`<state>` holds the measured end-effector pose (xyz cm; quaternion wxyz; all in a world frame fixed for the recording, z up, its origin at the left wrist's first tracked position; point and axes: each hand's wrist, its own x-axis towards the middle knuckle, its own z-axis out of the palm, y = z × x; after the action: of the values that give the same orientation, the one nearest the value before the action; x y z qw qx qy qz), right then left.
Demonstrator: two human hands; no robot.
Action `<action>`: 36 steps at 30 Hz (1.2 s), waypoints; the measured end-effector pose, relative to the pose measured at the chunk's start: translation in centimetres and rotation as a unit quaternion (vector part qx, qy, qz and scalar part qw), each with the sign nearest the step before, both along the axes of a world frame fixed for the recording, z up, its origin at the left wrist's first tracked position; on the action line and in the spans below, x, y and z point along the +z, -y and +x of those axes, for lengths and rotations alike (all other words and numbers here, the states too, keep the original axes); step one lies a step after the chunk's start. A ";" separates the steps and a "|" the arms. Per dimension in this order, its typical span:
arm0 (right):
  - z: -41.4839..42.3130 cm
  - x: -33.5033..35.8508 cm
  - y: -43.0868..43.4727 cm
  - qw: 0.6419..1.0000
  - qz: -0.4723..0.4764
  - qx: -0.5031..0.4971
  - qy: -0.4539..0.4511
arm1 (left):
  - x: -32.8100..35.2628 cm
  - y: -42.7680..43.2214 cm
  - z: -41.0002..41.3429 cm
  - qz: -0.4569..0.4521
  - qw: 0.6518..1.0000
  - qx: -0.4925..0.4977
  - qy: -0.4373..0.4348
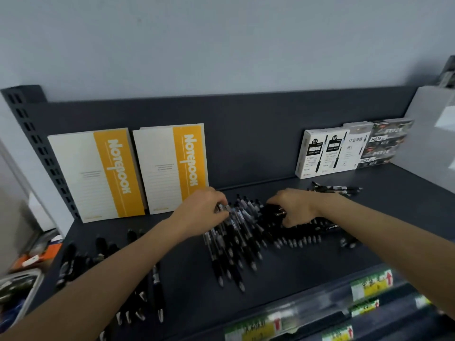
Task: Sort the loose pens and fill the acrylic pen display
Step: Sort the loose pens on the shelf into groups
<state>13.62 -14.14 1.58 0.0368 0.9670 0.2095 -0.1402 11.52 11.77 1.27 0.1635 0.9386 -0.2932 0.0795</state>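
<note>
The pens (234,244) lie in a fanned pile mid-shelf (320,264), long axes running roughly from back to front, tips toward the person. Both hands sit at the far, clip end. The left hand (202,211) has curled fingers and pinches the tops of a few pens on the pile's left side. The right hand (294,207), just beside it, wraps curled fingers round a dark bundle (274,211), seemingly pens. The left hand is nearer the fanned pens, the right nearer the flat row (298,239). Lifting along the pens' length would probably free them without dragging neighbours.
</note>
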 end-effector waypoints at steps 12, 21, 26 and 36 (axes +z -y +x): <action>0.4 1.8 -2.4 0.977 0.119 0.000 0.175 | -0.7 -7.6 -4.4 0.004 0.995 0.093 0.026; -2.9 5.2 -15.5 0.945 0.326 0.004 0.019 | -1.1 -13.0 -7.7 0.021 0.986 0.161 0.040; -2.8 3.2 -20.4 0.913 0.387 -0.046 -0.123 | -1.4 -14.4 -9.1 -0.008 0.982 0.189 0.024; -4.0 0.3 -23.2 0.808 0.487 -0.193 -0.269 | -0.9 -13.0 -9.6 -0.136 0.967 0.213 -0.029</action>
<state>9.61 9.06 1.88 -0.5246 0.8021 0.0612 -0.2786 1.92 24.75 0.38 0.2771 0.9504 -0.0679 0.1239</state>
